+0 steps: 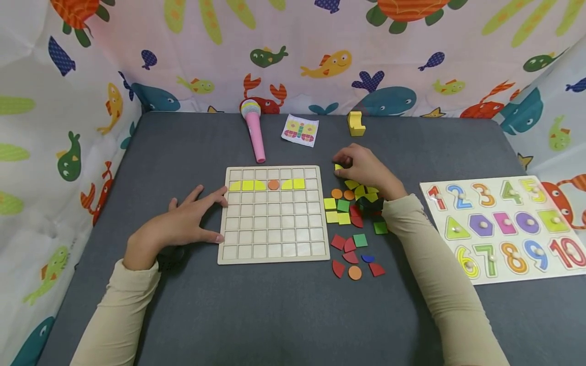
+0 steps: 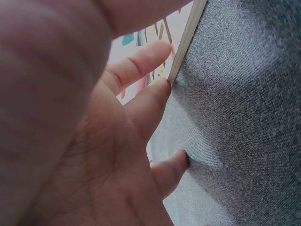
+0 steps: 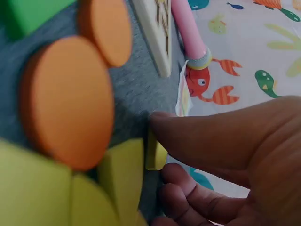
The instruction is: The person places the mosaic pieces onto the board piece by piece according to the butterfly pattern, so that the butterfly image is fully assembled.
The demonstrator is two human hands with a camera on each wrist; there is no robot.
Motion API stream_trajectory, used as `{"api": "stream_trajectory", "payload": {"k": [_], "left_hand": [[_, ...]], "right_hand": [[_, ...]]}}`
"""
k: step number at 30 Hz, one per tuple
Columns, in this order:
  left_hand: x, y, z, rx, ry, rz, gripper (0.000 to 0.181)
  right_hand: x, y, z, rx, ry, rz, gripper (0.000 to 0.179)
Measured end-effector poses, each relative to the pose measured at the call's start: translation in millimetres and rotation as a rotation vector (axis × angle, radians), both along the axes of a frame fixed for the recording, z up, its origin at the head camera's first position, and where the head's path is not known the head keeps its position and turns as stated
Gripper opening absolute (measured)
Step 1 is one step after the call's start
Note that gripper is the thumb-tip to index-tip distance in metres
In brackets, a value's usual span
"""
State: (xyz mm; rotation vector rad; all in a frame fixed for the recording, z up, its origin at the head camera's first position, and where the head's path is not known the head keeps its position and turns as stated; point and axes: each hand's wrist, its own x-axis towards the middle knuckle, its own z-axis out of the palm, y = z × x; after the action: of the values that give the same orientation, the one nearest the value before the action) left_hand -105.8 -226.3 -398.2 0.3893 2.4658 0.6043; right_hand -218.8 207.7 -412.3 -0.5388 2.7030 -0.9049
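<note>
A wooden grid board [image 1: 273,223] lies flat on the table, with yellow pieces and one orange disc [image 1: 273,185] in a row near its top. My left hand [image 1: 183,221] is spread along the board's left side, fingertips and thumb touching the edge. In the left wrist view, two fingers meet the board's edge [image 2: 186,42]. Right of the board, my right hand [image 1: 363,166] pinches a small yellow piece [image 3: 156,153] between thumb and fingers, low over the table. Loose yellow pieces [image 3: 124,176] and orange discs [image 3: 70,103] lie close beside that hand.
Several red, green, yellow and blue pieces [image 1: 350,257] lie right of the board. Behind stand or lie a pink toy microphone [image 1: 255,133], a butterfly pattern card [image 1: 299,130] and a yellow block [image 1: 356,124]. A number puzzle board [image 1: 467,206] lies at the right.
</note>
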Motion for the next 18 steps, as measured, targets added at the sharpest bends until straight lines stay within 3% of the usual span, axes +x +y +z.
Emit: {"api": "stream_trajectory", "payload": {"k": [10,18], "left_hand": [[-1.2,1.0,0.5,-0.007,-0.005,-0.005,0.100],[-0.5,0.3,0.3,0.004,0.000,-0.006,0.101]], "right_hand": [[3.5,11,-0.3,0.041,0.023,-0.124,0.015],[6.3,6,-0.9,-0.091,0.049,-0.133,0.009]]}}
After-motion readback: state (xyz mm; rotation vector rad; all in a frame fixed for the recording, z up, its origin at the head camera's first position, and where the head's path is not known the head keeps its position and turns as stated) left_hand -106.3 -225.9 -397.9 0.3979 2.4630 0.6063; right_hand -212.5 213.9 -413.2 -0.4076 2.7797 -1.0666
